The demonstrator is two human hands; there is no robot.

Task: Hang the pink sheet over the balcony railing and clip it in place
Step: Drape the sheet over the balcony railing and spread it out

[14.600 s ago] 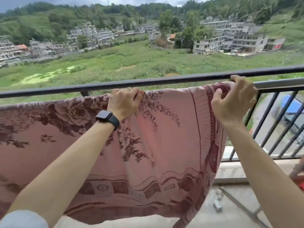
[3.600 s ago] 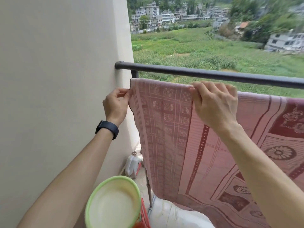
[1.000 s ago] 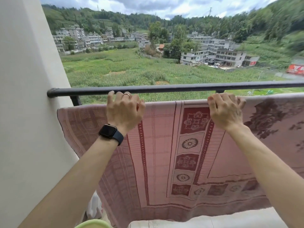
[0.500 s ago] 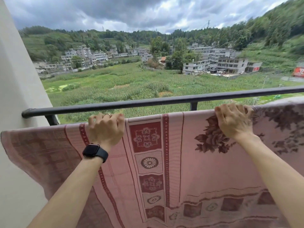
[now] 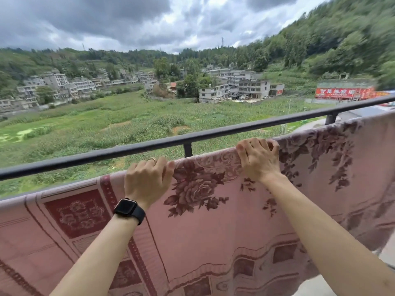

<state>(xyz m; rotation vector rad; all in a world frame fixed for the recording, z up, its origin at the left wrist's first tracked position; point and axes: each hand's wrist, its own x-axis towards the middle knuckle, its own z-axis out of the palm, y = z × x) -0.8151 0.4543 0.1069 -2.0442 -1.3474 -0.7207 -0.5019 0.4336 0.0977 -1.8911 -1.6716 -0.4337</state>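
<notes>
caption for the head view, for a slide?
Both hands, left hand and right hand, grip the pink sheet draped below the railing.

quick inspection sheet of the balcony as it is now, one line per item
surface: rail, dark, bare; the sheet hangs from a lower bar hidden under it
job's things: sheet, pink, floral, draped on the near side; no clips seen
clutter: nothing seen
grippers: left hand and right hand both grip the sheet's top edge, fingers curled over it; watch on left wrist
cables: nothing seen
surroundings: green field, buildings, wooded hills, cloudy sky
</notes>
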